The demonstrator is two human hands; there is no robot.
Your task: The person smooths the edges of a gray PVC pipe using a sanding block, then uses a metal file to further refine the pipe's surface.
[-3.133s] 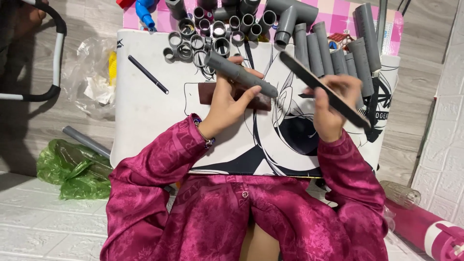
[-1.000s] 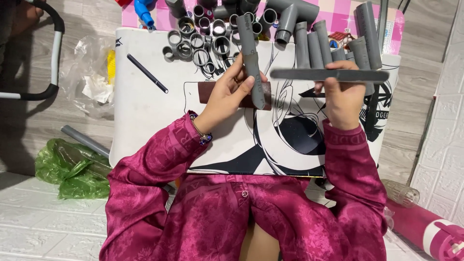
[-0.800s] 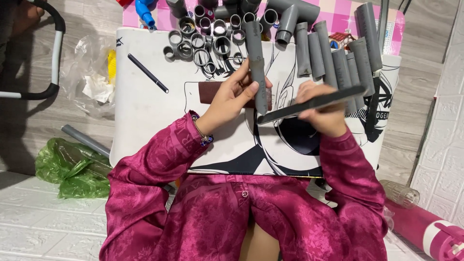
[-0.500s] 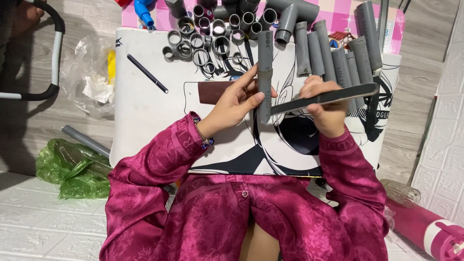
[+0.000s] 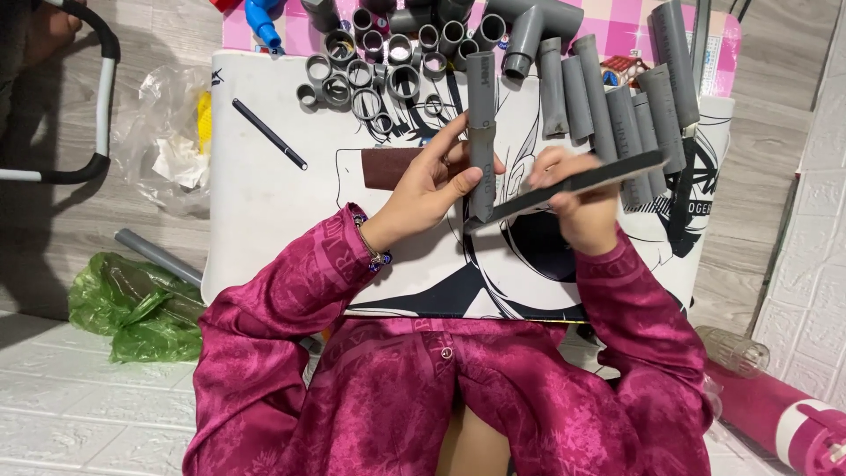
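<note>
My left hand (image 5: 427, 181) grips a short grey plastic pipe (image 5: 481, 115), held almost upright over a white printed board (image 5: 264, 229). In my right hand (image 5: 577, 207) is a long flat dark file (image 5: 573, 187), angled up to the right. The file's lower left end lies against the bottom end of the pipe. Both hands are over the middle of the board, above my lap in magenta sleeves.
Several grey pipe lengths (image 5: 608, 97) and ring fittings (image 5: 370, 75) lie along the board's far edge. A black pen (image 5: 269, 134) and a brown sandpaper piece (image 5: 388, 166) rest on the board. A green bag (image 5: 132, 304), clear bag (image 5: 172, 132) and loose pipe (image 5: 159, 257) sit left.
The pipe has turned from slanted to nearly upright in my left hand. My right hand brought the file down from level until its end met the pipe's lower end.
</note>
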